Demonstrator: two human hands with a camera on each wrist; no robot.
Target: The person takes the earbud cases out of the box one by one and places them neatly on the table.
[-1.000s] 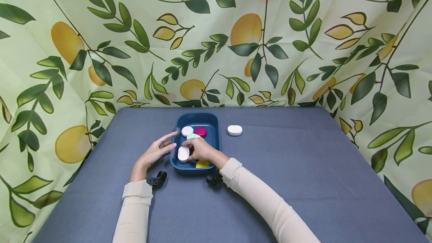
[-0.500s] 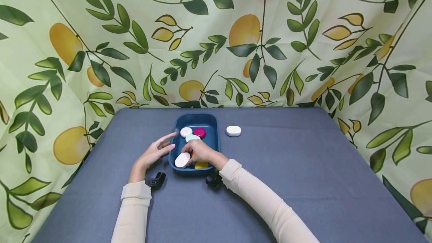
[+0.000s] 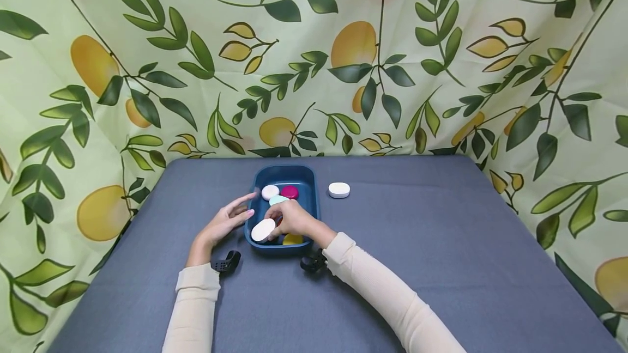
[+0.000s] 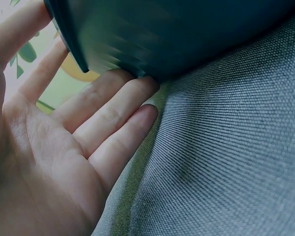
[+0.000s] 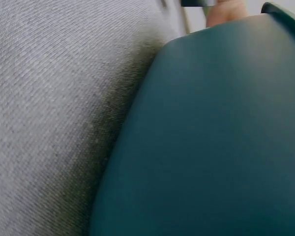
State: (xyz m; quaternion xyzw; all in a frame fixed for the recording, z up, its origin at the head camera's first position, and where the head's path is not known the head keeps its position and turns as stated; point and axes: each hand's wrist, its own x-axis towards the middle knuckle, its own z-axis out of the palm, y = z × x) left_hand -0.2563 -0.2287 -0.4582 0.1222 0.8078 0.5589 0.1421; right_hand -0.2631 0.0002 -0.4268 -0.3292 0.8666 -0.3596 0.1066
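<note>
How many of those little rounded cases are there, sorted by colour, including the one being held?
White: 3, the white case that the right hand holds over the blue tray, a white case in the tray, and a white case on the table
Magenta: 1
Mint green: 1
Yellow: 1
Total: 6

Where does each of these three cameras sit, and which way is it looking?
Head: worn on the head, facing forward and down at the dark blue plastic tray on the grey cloth table; both hands and sleeves show.
Left wrist: facing the left hand, fingers against the tray.
Right wrist: beside the tray wall; only a fingertip shows.
All three share the tray.
</note>
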